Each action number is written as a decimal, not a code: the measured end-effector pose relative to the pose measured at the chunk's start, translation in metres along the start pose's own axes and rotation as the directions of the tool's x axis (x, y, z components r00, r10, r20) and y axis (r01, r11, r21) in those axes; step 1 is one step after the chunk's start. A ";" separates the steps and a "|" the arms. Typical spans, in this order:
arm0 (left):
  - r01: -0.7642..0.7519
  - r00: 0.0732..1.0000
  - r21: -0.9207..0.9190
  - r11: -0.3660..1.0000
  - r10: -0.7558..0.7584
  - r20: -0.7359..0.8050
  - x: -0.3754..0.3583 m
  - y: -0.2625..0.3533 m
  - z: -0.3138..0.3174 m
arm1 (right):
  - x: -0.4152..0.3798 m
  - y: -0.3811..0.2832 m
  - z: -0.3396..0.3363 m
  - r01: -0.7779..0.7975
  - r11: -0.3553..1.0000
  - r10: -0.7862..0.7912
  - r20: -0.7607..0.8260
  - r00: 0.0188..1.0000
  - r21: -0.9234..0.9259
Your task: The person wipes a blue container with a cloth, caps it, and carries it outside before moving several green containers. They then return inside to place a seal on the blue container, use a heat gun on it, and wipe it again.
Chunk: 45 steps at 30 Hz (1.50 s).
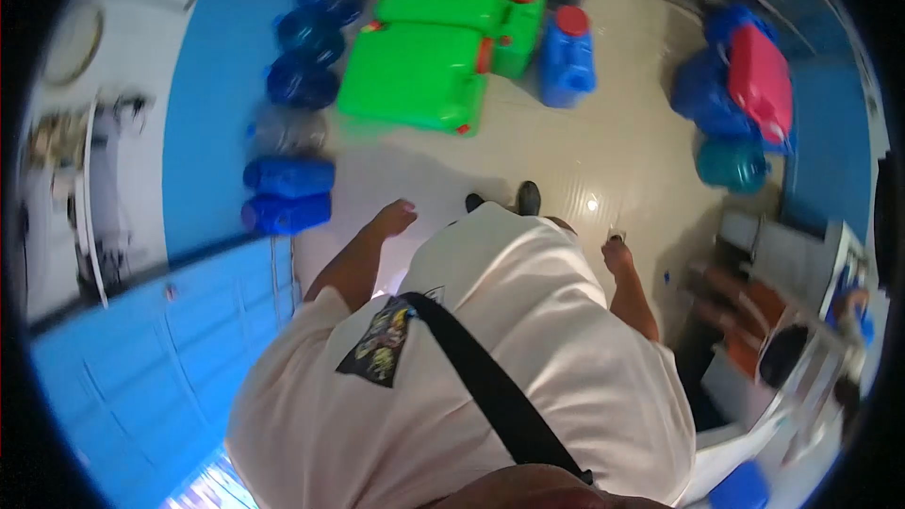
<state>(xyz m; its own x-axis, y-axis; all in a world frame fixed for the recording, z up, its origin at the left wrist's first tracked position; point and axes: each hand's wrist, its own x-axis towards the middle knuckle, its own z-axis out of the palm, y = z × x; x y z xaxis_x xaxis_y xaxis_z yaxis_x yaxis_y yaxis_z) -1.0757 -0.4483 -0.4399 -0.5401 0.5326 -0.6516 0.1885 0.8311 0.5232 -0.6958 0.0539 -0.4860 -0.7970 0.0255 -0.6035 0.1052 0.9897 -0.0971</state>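
My left hand (396,217) hangs low over the floor at my left side, its fingers curled in with nothing visible in them. On the other side, my right hand (617,256) is closed around a small dark and pale item (616,236) at its fingertips, which I cannot make out. Both hands are apart from the containers around me. Ahead lie bright green jerrycans (415,75) with red caps, and a blue jerrycan (567,61) with a red cap stands to their right.
Blue water bottles (302,85) line the left wall above a blue door (170,349). At the far right are a pink jerrycan (760,83), blue containers (702,90) and a teal bottle (733,166). An orange and dark shape (754,320) sits beside a white desk (801,264).
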 end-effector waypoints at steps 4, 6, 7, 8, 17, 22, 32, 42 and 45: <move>0.115 0.993 -0.016 0.993 -0.115 -0.002 -0.011 0.041 -0.019 | 0.001 0.015 0.049 -0.024 0.952 0.073 -0.150 0.986 0.304; 0.086 0.995 -0.067 0.994 -0.089 -0.045 -0.007 0.030 -0.011 | -0.014 -0.002 -0.010 0.120 0.989 -0.131 -0.138 0.982 -0.087; 0.115 0.990 -0.102 0.988 -0.123 -0.067 -0.007 0.027 -0.008 | -0.020 -0.016 -0.039 -0.154 0.856 0.211 -0.061 0.976 0.493; 0.114 0.991 -0.076 0.991 -0.118 -0.059 -0.007 0.025 -0.005 | -0.022 -0.024 -0.059 -0.381 0.354 0.437 0.209 0.875 0.854; 0.238 0.966 -0.131 0.962 -0.249 -0.074 -0.047 0.004 0.012 | 0.021 -0.021 -0.092 -0.343 0.136 0.347 0.279 0.895 0.929; 0.294 0.947 -0.154 0.943 -0.309 -0.087 -0.066 -0.017 0.024 | 0.053 -0.036 -0.125 -0.351 0.242 0.274 0.284 0.919 0.904; 0.208 0.942 -0.474 0.856 -0.306 -0.138 -0.071 -0.082 0.067 | 0.064 -0.025 -0.152 -0.379 0.353 0.285 0.288 0.914 0.855; 0.319 0.718 -0.446 0.837 -0.520 -0.463 -0.150 -0.069 0.132 | 0.206 0.013 -0.191 0.343 0.893 -0.332 -0.088 0.939 0.291; 0.337 0.588 -0.627 0.702 -0.677 -0.442 -0.188 -0.019 0.166 | 0.282 0.041 -0.202 0.601 0.798 -0.598 -0.073 0.798 0.043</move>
<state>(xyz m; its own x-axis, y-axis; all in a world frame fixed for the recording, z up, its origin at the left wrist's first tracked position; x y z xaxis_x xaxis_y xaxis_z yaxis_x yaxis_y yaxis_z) -0.8413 -0.5376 -0.4180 -0.8079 -0.3200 -0.4949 -0.5641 0.6629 0.4923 -1.0364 0.1299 -0.5006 -0.7426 -0.5608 -0.3661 -0.3695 0.7990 -0.4745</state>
